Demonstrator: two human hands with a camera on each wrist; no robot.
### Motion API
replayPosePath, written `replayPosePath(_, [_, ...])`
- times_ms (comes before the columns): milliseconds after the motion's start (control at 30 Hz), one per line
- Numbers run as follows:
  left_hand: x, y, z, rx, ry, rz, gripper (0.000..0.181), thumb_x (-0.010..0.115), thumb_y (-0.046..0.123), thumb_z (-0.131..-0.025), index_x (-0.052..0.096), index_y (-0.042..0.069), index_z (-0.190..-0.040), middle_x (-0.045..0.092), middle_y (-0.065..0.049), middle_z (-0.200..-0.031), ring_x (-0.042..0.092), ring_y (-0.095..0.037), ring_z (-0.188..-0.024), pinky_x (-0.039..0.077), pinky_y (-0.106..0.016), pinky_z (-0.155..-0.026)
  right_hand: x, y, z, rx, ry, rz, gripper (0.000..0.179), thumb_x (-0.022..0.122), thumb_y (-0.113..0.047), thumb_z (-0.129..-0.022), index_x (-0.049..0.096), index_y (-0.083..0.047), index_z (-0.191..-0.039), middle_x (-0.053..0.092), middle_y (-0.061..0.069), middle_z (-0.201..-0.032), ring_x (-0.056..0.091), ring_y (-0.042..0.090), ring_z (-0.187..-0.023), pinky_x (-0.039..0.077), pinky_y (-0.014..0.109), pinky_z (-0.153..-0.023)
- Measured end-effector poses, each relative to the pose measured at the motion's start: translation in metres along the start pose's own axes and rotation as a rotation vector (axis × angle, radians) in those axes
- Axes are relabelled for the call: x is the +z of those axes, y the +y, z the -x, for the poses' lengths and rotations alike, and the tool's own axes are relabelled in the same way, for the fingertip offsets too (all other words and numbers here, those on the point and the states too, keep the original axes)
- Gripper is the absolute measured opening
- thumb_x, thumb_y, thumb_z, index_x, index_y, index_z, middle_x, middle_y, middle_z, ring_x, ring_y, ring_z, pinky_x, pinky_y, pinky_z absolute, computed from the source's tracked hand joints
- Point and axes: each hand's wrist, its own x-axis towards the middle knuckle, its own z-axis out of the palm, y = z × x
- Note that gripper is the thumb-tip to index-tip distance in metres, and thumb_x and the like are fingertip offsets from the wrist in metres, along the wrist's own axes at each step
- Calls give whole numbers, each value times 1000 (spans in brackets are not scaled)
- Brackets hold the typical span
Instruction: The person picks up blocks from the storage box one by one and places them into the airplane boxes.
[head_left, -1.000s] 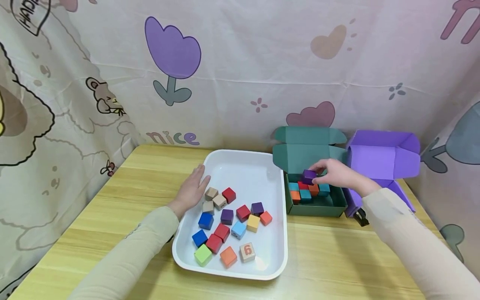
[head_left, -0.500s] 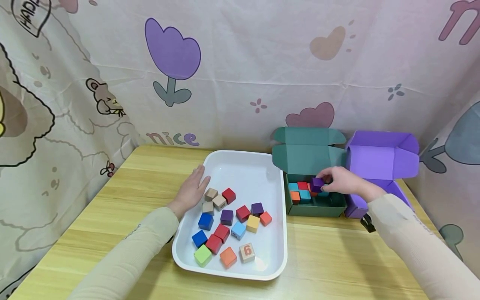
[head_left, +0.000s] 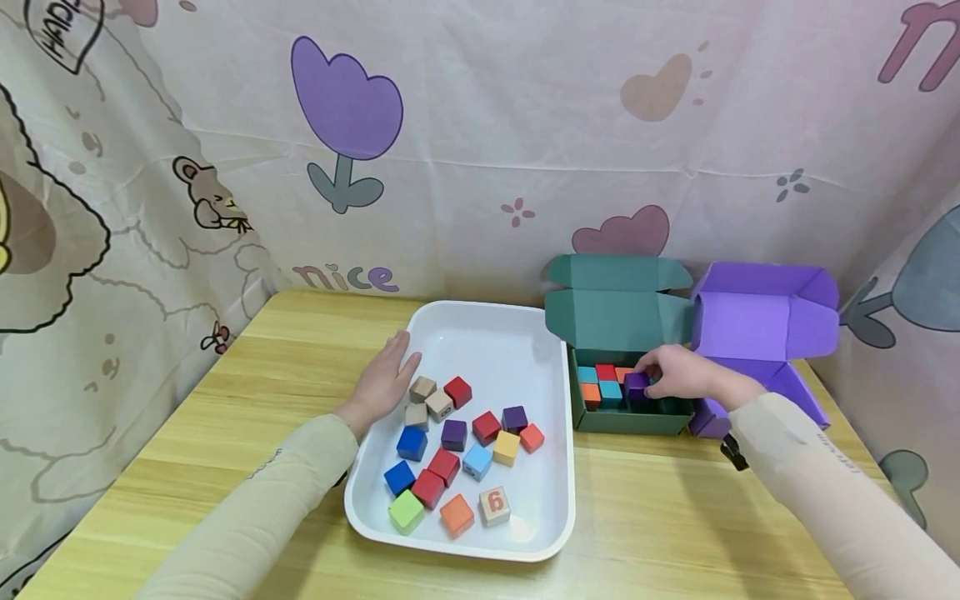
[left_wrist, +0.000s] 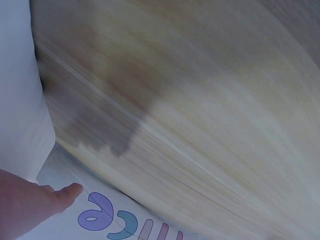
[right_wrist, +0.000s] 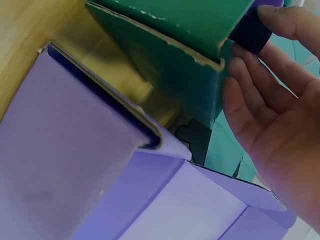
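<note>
My right hand (head_left: pixel 681 375) reaches into the green box (head_left: pixel 633 423) and pinches a purple cube (head_left: pixel 636 386) between thumb and fingers. That cube (right_wrist: pixel 252 32) shows dark behind the box wall in the right wrist view. To its left in the box lie a red cube (head_left: pixel 604 372), a teal cube (head_left: pixel 611 392), an orange cube (head_left: pixel 590 395) and others in rows. My left hand (head_left: pixel 378 383), fingers straight, rests at the left rim of the white tray (head_left: pixel 495 333). Several loose cubes of mixed colours are in the tray, among them a lime green cube (head_left: pixel 406 511).
A purple box (head_left: pixel 750 321) with its lid raised stands right of the green box. Behind the wooden table (head_left: pixel 225 383) hangs a patterned cloth (head_left: pixel 465 100). The green box's raised lid (head_left: pixel 618 308) leans back toward the cloth.
My right hand has carried the purple cube right, then lowered it toward the front of the green box, beside the teal cube. The left hand and the tray have stayed put.
</note>
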Motion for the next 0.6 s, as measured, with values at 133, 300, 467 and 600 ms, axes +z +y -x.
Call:
replayPosePath(133, [0, 0, 0, 12, 9, -8, 62, 27, 37, -102, 12, 0, -149, 10, -17, -157, 9, -36, -145, 12, -48, -120, 3, 1, -2, 11, -18, 2, 36, 68, -8, -78, 63, 8, -109, 66, 9, -90, 53, 13, -73, 50, 27, -64])
replayPosePath(300, [0, 1, 1, 10, 4, -13, 62, 26, 37, -102, 11, 1, -149, 10, -17, -157, 9, -36, -145, 12, -48, -120, 7, 4, -3, 22, -18, 3, 36, 68, -8, -78, 64, 8, -110, 67, 9, -90, 52, 13, -71, 49, 26, -62])
replayPosePath(467, [0, 1, 1, 11, 7, -11, 61, 26, 36, -102, 12, 0, -149, 10, -18, -157, 10, -36, -145, 12, -47, -120, 9, 4, -4, 26, 9, 27, 36, 70, -9, -78, 65, 7, -109, 68, 14, -97, 58, 16, -77, 54, 30, -66])
replayPosePath(600, [-1, 1, 1, 11, 10, -7, 61, 26, 36, -102, 12, 0, -149, 11, -18, -157, 10, -36, -145, 12, -48, -120, 11, 2, -5, 21, 30, 55, 35, 71, -10, -77, 66, 6, -108, 66, 17, -102, 62, 21, -83, 56, 36, -70])
